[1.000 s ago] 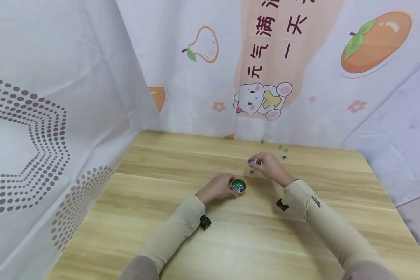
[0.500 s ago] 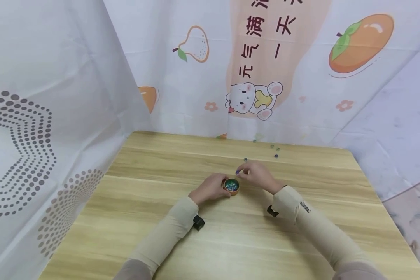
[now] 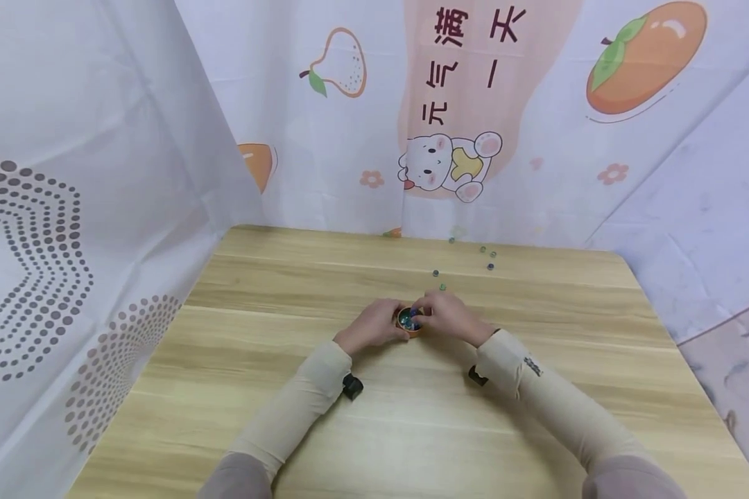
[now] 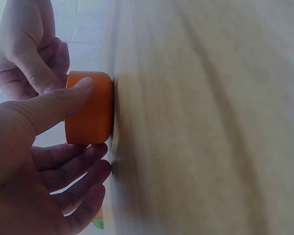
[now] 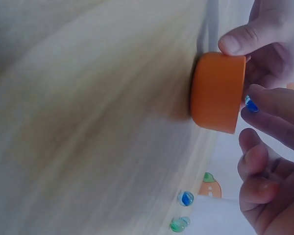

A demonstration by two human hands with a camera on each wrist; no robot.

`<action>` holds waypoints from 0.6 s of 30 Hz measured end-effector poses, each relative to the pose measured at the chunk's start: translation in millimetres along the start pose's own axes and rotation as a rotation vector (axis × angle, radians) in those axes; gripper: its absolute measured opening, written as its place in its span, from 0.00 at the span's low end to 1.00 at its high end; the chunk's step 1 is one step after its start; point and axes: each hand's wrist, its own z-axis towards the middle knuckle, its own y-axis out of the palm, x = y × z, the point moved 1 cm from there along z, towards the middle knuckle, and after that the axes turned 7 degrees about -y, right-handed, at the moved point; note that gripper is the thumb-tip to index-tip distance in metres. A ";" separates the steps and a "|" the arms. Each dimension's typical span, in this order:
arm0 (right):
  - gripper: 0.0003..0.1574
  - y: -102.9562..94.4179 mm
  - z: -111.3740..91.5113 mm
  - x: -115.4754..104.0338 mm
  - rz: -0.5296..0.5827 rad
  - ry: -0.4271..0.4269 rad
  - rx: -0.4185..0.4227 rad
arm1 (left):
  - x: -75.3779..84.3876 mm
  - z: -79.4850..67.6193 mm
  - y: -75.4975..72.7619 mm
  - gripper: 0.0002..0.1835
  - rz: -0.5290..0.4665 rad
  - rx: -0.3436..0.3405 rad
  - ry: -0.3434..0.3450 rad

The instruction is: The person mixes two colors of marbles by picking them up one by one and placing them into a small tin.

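Left hand (image 3: 372,324) grips orange cup (image 5: 218,93); right hand (image 3: 449,317) pinches blue marble (image 5: 252,105) at its mouth. Some inside; six loose marbles (image 3: 491,267) toward tabletop's (image 3: 412,436) far edge.

Beige sleeves (image 3: 293,409) show in the head view's lower half, greyish-mauve fabric (image 3: 238,478) at its bottom edge, black pieces (image 3: 352,387) at both wrists, dark print (image 3: 532,366) on the right sleeve.

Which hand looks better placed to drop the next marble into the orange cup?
Probably the right hand: it pinches a blue glass marble at the mouth of the orange cup, while the left hand grips the cup's side.
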 end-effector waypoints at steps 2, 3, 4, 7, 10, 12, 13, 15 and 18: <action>0.11 -0.5 1.8 0.6 -0.023 -0.011 -0.008 | 0.9 1.5 -2.5 0.25 0.015 0.002 0.003; 0.10 -0.1 2.5 1.1 -0.037 -0.018 -0.015 | 1.2 2.0 -3.4 0.25 0.022 0.004 0.002; 0.10 0.3 2.9 1.6 -0.047 -0.026 -0.020 | 1.4 2.2 -4.2 0.26 0.026 0.006 0.001; 0.09 3.0 3.2 2.7 -0.069 -0.040 -0.035 | 1.4 2.1 -4.9 0.25 0.026 0.007 -0.003; 0.08 6.2 2.0 2.7 -0.070 -0.037 -0.039 | 0.7 0.8 -3.6 0.25 0.016 0.001 -0.006; 0.08 8.0 0.9 1.9 -0.065 -0.031 -0.039 | 0.0 0.1 -2.2 0.25 0.008 -0.004 -0.009; 0.08 8.6 0.5 1.5 -0.059 -0.029 -0.037 | -0.3 -0.1 -1.6 0.25 0.006 -0.004 -0.011; 0.07 9.1 -0.4 0.7 -0.053 -0.027 -0.033 | -0.9 -0.2 -0.5 0.26 0.005 -0.004 -0.010; 0.07 8.3 -1.2 0.3 -0.046 -0.021 -0.032 | -1.2 0.4 0.2 0.26 0.020 0.000 -0.006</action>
